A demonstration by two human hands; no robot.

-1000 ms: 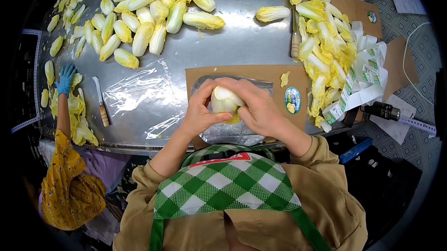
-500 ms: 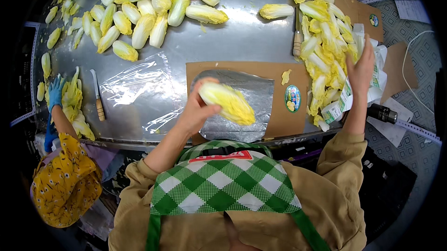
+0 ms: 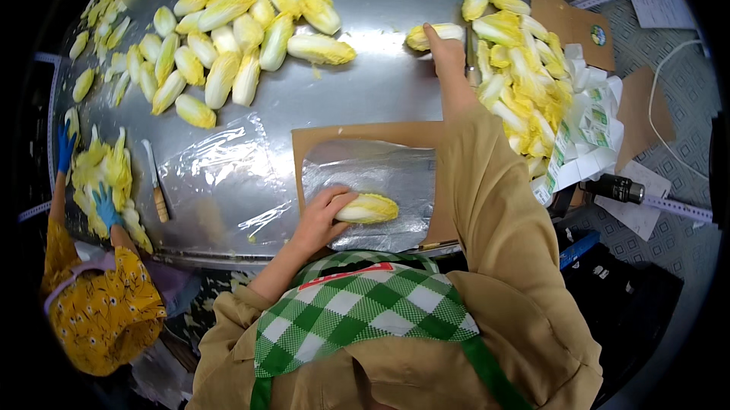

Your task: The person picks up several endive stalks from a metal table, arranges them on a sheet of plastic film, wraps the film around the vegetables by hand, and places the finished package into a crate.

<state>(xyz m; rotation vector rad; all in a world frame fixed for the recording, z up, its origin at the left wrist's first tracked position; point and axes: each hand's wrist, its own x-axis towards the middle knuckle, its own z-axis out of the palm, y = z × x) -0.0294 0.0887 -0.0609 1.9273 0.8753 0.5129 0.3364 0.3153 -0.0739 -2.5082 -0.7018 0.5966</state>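
Note:
My left hand (image 3: 323,220) is closed round the white base of a trimmed baby napa cabbage (image 3: 371,208), whose yellow leaf end points right. This cabbage lies low over a sheet of clear film (image 3: 372,163) spread on flat brown cardboard (image 3: 365,131). My right arm is stretched far forward. At its end my right hand (image 3: 447,51) grips another baby napa cabbage (image 3: 416,37) on the metal table, one digit lying across its top and the other fingers mostly hidden. Close beside that hand is a knife (image 3: 471,68), partly hidden by my wrist.
Many cabbages (image 3: 220,75) cover the far left of the metal table (image 3: 380,83). Loose yellow leaves (image 3: 525,83) are heaped at right beside crumpled printed film (image 3: 593,128). A wooden-handled knife (image 3: 157,189) lies at left, near a co-worker's blue-gloved hand (image 3: 106,208) on leaves.
My left hand has lowered its cabbage toward the film. My right hand has swung from the right-hand leaf heap forward and left onto the lone cabbage. The co-worker's gloved hands have shifted.

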